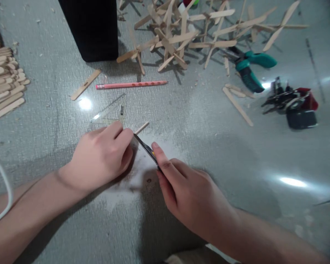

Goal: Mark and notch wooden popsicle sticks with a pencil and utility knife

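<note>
My left hand (104,152) is closed, its thumb and fingers pinched on a craft stick (142,127). Only a short, thin end of the stick shows beyond the fingertips, and the rest is hidden by the hand. My right hand (185,187) is wrapped around a slim, dark craft knife (146,147) with a bit of yellow near the grip. Its forefinger lies along the tool. The knife's tip reaches the left thumb beside the stick; whether it touches the wood cannot be made out. Pale dust (143,172) covers the table beneath both hands.
Beyond the hands lies a pink pencil (132,84), with a slotted craft stick (86,84) to its left. A black box (99,29), joined sticks (170,40), teal-handled pliers (250,66) and keys (286,99) stand farther back. Stacked sticks (5,80) and a white cable (5,183) are left.
</note>
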`<state>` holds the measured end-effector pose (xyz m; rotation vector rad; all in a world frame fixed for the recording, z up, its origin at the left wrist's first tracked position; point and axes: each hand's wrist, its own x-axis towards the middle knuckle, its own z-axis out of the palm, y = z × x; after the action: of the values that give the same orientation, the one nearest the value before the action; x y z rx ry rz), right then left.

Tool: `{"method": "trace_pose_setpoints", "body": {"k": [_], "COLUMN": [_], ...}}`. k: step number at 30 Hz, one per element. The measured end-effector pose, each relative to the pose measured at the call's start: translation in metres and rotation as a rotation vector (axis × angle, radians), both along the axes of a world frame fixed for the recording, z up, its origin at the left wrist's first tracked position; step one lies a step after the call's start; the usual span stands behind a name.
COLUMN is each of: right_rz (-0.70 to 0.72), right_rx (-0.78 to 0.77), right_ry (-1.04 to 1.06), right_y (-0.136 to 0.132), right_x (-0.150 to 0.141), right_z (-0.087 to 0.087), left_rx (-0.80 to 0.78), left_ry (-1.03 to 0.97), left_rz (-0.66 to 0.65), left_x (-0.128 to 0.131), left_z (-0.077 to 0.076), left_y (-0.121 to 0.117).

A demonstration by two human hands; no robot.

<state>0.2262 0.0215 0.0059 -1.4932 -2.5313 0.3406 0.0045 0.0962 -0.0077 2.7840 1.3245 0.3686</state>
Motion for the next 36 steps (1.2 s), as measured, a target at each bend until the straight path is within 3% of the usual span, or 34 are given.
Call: {"method": "trace_pose_setpoints", "body": {"k": [9, 24, 36], "right_rz": [-0.008, 0.007, 0.000], "right_rx": [-0.003, -0.029, -0.004], "right_ry": [0.027, 0.069, 0.026], "right_y": [0.0006, 0.0026, 0.0038], "right_x": [0.0024, 0.0034, 0.0016], "right_z": [0.0016, 0.0012, -0.0010], "left_rx": [-0.007, -0.044, -0.103], "left_ry": [0.174, 0.196, 0.159], "left_rz": [-0.040, -0.089, -0.042], "left_x": [-0.0005, -0.0059, -0.0069], "left_z": [0.0048, 0.0046, 0.0038], "left_y": [0.0055, 0.0076, 0.0088]}}
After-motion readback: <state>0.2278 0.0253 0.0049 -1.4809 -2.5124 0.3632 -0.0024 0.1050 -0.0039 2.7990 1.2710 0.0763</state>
